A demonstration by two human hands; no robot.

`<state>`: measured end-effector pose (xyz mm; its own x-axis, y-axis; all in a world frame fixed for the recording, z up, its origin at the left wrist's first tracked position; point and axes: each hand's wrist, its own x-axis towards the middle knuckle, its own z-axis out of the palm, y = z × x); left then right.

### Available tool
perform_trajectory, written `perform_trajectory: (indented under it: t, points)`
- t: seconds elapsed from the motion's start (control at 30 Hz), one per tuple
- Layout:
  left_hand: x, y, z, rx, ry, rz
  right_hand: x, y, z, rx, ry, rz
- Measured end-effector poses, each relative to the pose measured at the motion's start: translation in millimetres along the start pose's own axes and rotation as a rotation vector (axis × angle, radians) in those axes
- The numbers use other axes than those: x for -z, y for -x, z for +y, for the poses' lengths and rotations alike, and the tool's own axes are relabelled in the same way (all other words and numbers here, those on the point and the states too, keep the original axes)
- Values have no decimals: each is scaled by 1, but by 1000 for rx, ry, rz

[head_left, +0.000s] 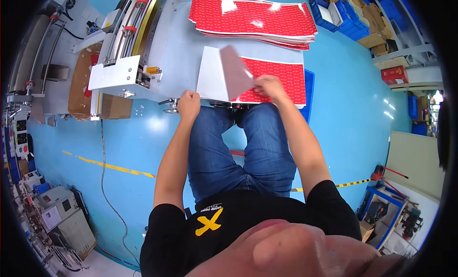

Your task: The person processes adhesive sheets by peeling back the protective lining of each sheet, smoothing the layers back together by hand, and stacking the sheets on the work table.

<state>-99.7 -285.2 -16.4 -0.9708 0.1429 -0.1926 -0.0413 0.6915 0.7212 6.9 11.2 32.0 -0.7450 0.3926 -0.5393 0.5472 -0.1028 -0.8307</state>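
Note:
A red patterned sheet (281, 76) lies on the grey table in front of me, its left part peeled back from a white sheet (212, 76). The lifted flap (234, 73) shows its dull pinkish underside. My right hand (270, 87) is closed on the edge of the flap, fingers pinched. At the lower left corner of the white sheet my left hand (189, 104) is closed at the table's front edge; whether it grips the corner is hard to tell. Beyond them lies a stack of red sheets (253, 19) with white edges.
A roller machine (129, 43) with a white end plate stands on the left of the table (179, 53). Blue crates (341, 17) and cardboard boxes are at the back right. Part of a blue bin (309, 86) shows beside the table's right edge.

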Motion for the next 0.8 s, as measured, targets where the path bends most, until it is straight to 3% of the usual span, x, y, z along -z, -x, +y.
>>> perform_trajectory:
  t: [0.23, 0.53, 0.63, 0.7, 0.8]
  points:
    - [-1, -3, 7, 40, -136, 55, 131, 31, 37, -98, -154, 317]
    - [8, 3, 18, 50, -255, 115, 157, 39, 46, -48, -99, 311]
    - [1, 38, 50, -198, -77, 139, 142, 43, 33, -1, -119, 240]
    - [-12, 75, 87, -526, -37, -87, 132, 41, 31, 12, -214, 132]
    - [-61, 110, 128, -765, 129, -507, 109, 38, 23, 48, -362, -4]
